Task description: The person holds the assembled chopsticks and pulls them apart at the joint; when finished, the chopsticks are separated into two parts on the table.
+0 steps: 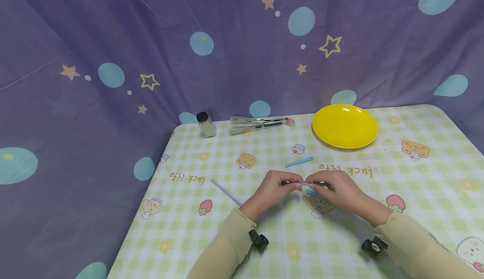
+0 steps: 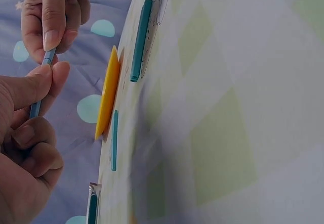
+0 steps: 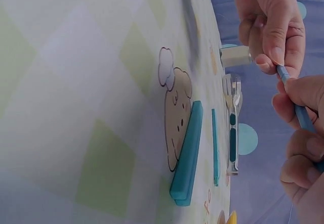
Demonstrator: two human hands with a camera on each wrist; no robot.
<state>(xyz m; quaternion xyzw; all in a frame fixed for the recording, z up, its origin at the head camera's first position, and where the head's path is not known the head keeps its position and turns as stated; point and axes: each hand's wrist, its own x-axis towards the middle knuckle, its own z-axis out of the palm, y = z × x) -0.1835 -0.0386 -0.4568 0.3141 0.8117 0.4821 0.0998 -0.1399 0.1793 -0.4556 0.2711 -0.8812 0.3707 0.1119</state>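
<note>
My left hand (image 1: 274,188) and right hand (image 1: 340,188) meet above the table's middle. Between thumbs and fingers, each pinches one end of a thin blue stick (image 2: 49,57). A line runs across the stick (image 3: 283,73) between the two hands; its outer ends are partly hidden in the palms. Below the right hand lies a pair of short teal bars (image 3: 186,155) side by side, partly covered by that hand in the head view. Just beyond the hands is a second, slimmer teal pair (image 1: 299,161). Left of my left wrist, a lavender stick (image 1: 227,193) is partly covered by the forearm.
A yellow plate (image 1: 345,126) sits at the back right. Tongs (image 1: 259,125) lie along the back edge, with a black-capped jar (image 1: 206,125) to their left. A checked cloth (image 1: 189,237) covers the table; behind it hangs a purple curtain (image 1: 234,81).
</note>
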